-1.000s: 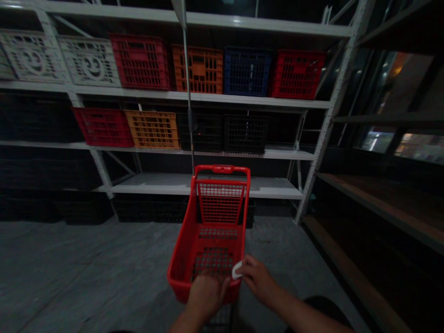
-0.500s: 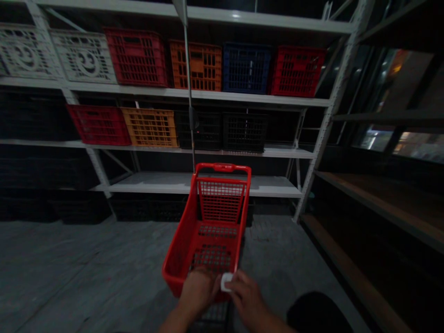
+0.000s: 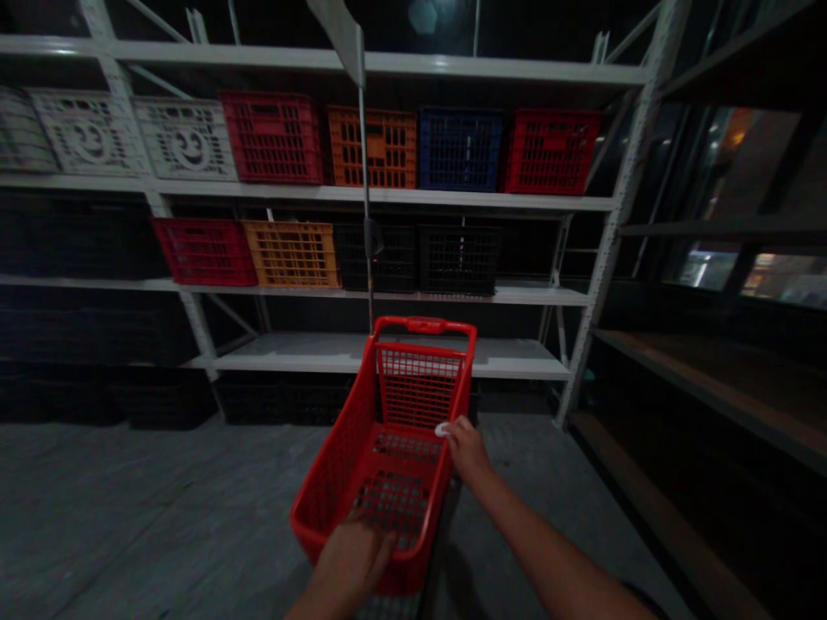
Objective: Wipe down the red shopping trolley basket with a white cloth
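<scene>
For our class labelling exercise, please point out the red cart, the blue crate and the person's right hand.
Red cart [image 3: 401,466]: head view, on its basket floor.
Blue crate [image 3: 460,151]: head view, on its front face.
Right hand [image 3: 468,449]: head view, on the back of the hand.

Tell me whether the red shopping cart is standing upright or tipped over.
Upright: the red shopping cart has its open side facing up, with the handle at the top of its far end.

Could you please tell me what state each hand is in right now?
Left hand: at the red cart's near end; whether it grips cannot be told.
Right hand: closed, holding a small white object.
</scene>
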The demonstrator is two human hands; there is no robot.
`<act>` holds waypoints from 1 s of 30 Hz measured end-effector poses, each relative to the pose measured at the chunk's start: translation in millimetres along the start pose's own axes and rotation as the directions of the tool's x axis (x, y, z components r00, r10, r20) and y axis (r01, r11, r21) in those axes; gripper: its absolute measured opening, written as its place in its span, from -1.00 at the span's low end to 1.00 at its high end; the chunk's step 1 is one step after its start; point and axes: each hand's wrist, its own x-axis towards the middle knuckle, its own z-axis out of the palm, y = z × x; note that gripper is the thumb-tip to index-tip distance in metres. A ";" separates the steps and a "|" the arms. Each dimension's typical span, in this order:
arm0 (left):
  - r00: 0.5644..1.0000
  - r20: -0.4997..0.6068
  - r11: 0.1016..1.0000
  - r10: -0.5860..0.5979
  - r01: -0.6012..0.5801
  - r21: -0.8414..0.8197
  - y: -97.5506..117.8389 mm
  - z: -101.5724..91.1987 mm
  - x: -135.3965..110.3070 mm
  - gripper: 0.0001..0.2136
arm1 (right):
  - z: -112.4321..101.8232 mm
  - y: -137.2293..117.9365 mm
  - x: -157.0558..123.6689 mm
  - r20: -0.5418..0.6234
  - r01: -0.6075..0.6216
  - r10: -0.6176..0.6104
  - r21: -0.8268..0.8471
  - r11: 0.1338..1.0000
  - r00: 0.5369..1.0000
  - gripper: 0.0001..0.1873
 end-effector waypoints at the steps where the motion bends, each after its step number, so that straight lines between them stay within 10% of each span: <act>1: 0.998 0.003 0.998 -0.061 0.061 -0.035 6.0 -2.2 3.5 -0.51 | 4.1 -6.5 -12.9 0.013 0.020 -0.021 0.032 0.999 1.000 -0.73; 7: 0.963 0.045 0.962 -0.264 0.266 -0.053 49.9 13.6 31.6 -0.64 | 20.4 -42.8 -76.6 0.138 0.107 -0.126 0.139 0.985 0.982 -0.73; 17: 0.974 -0.090 0.969 -0.210 0.219 0.112 45.0 43.1 28.3 -0.61 | -5.3 11.7 31.2 0.070 0.008 -0.006 -0.034 0.999 0.998 -0.77; 25: 0.944 0.137 0.954 -0.301 0.298 0.046 38.1 21.2 21.2 -0.64 | 14.4 -29.0 -47.6 0.242 0.238 -0.255 0.097 0.966 0.936 -0.66; 30: 0.919 0.205 0.940 -0.336 0.340 0.018 23.8 16.3 7.2 -0.65 | 2.3 -11.2 -14.0 0.311 0.300 -0.259 -0.093 0.949 0.914 -0.73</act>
